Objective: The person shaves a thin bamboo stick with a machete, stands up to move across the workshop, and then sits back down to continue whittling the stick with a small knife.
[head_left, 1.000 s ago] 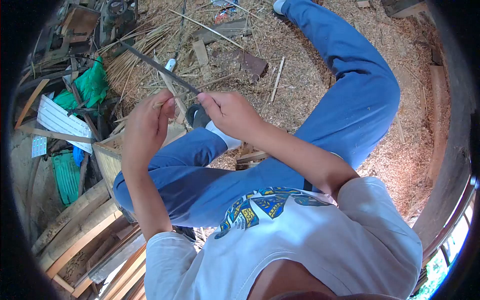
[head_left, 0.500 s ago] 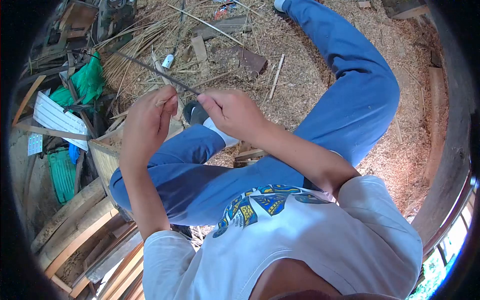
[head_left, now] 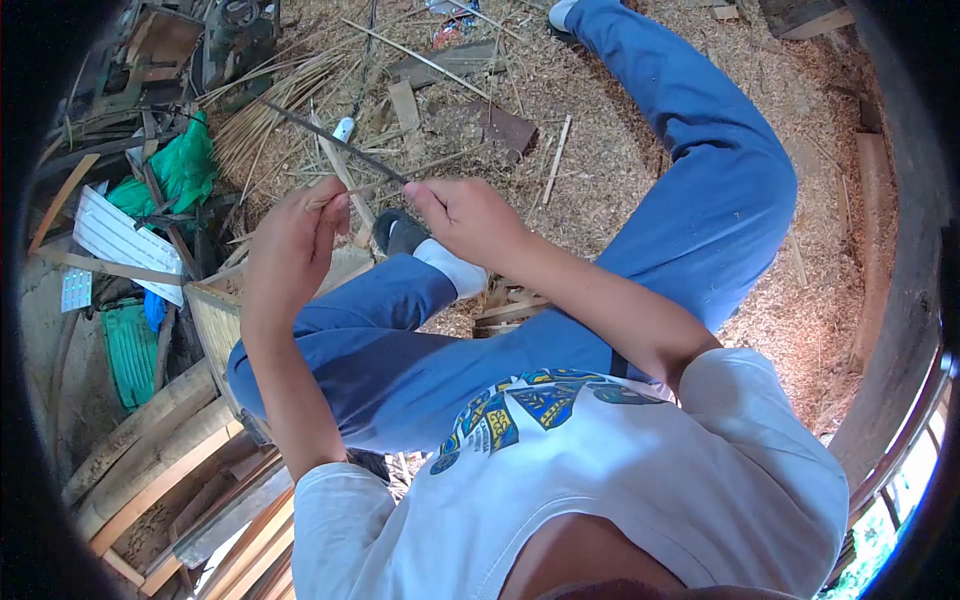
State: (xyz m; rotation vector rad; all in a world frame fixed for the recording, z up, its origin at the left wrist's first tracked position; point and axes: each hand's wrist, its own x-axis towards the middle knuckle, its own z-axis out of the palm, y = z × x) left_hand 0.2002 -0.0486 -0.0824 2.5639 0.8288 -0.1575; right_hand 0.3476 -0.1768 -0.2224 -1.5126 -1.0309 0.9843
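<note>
A long, thin dark rod [head_left: 325, 135] slants from the upper left down to my right hand [head_left: 475, 222], whose thumb and curled fingers close on its lower end. To the left, my left hand [head_left: 295, 235] is pinched on a thin light stick [head_left: 365, 188], which reaches across toward the dark rod near my right fingertips. The two hands are a short gap apart, above my bent leg and dark shoe [head_left: 402, 234].
A bundle of thin sticks [head_left: 255, 130] lies on the shavings-covered floor. Green plastic [head_left: 185, 170] and a white corrugated panel [head_left: 125, 240] are at the left. Wooden boards [head_left: 170, 470] lie lower left, and a wooden box [head_left: 222, 325] stands beside my leg.
My left hand has moved slightly away from my right hand, and the light stick now shows between them. The dark rod's far end has shifted right.
</note>
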